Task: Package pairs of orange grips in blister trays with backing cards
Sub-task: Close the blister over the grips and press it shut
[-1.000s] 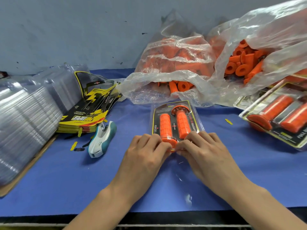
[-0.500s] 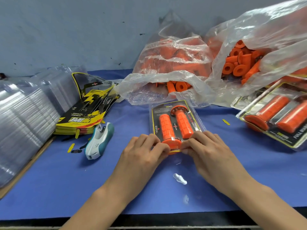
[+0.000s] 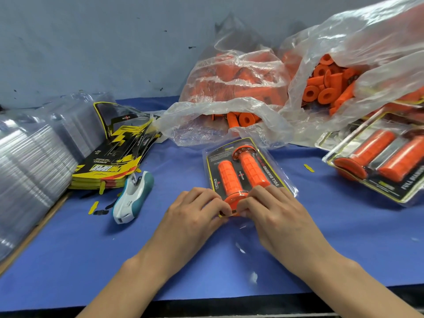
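Blue cloth covers the desk point(image 3: 68, 249), which runs back to a grey wall. Near the middle, toward the front edge, lies the pack point(image 3: 246, 171): a clear blister tray over a black-and-yellow card, with two orange grips point(image 3: 241, 174) side by side inside it. My left hand point(image 3: 195, 216) and my right hand point(image 3: 273, 214) meet at the pack's near end, fingers curled, both pinching that end where the flange of one grip shows between my fingertips. At the left edge stands a tall stack of empty trays point(image 3: 27, 171). Just beside it, a pile of cards point(image 3: 114, 161) leans back, and a white-and-teal stapler point(image 3: 133, 198) lies just in front of that pile. Along the back edge sit two clear bags point(image 3: 241, 88) full of loose orange grips, one spilling open toward the pack. At the right edge rest finished packs point(image 3: 378, 157), tilted, one on another. Small yellow scraps point(image 3: 308, 167) dot the cloth.
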